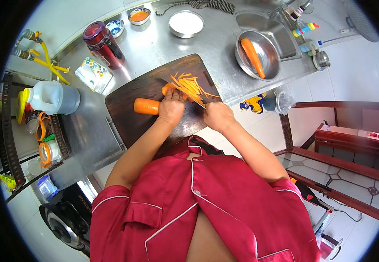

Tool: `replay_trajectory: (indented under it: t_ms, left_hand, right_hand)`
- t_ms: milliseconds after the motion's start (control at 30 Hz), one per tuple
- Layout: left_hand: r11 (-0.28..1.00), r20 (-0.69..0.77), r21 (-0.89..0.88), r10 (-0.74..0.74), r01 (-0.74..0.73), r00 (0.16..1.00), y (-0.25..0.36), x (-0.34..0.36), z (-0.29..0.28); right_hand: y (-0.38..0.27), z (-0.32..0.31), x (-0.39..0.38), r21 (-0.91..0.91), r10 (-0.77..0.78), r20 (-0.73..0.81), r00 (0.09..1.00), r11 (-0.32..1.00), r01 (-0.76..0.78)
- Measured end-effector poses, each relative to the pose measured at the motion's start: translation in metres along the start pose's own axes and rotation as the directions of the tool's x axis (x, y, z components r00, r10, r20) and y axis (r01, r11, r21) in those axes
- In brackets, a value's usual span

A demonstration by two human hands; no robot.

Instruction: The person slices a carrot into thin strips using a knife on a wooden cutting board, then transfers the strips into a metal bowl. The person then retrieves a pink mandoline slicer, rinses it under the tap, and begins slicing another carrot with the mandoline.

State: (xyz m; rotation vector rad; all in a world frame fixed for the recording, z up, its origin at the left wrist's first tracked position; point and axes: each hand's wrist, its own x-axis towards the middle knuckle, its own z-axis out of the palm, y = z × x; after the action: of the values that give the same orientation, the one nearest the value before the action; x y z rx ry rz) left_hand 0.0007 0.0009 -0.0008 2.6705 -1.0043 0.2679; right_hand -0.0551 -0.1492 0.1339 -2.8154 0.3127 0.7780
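Observation:
A dark wooden cutting board [130,124] lies on the steel counter in front of me. My left hand [171,107] is closed over a cut carrot piece [167,88], its fingertips bent down on top. My right hand [218,115] is wrapped round the handle of a kitchen knife [200,103], the handle mostly hidden in the fist. The blade slants across the board to the far left, right beside my left fingers. Thin carrot strips [191,85] are heaped along its far side. A thick carrot chunk [146,106] rests left of my left hand.
Beyond the board stand a steel bowl [266,43] holding a whole carrot [252,56], a bowl of white contents [186,23], small patterned bowls [139,16] and a dark red flask [106,48]. A sink [281,30] is at far right, a large plastic jug [54,97] at left.

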Motion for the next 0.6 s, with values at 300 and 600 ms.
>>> replay_trajectory:
  t_ms: [300,600]
  left_hand:
    - [1.0,0.022,0.011,0.025,-0.025,0.999,0.001,0.0,-0.006]
    - [0.999,-0.002,0.045,0.013,-0.013,1.0,0.0,-0.002,-0.005]
  right_hand:
    - [-0.005,-0.008,0.007,-0.015,0.027,0.126,0.992,1.0,-0.025]
    - [-0.015,0.002,0.04,0.088,-0.005,0.039,0.999,0.996,0.002]
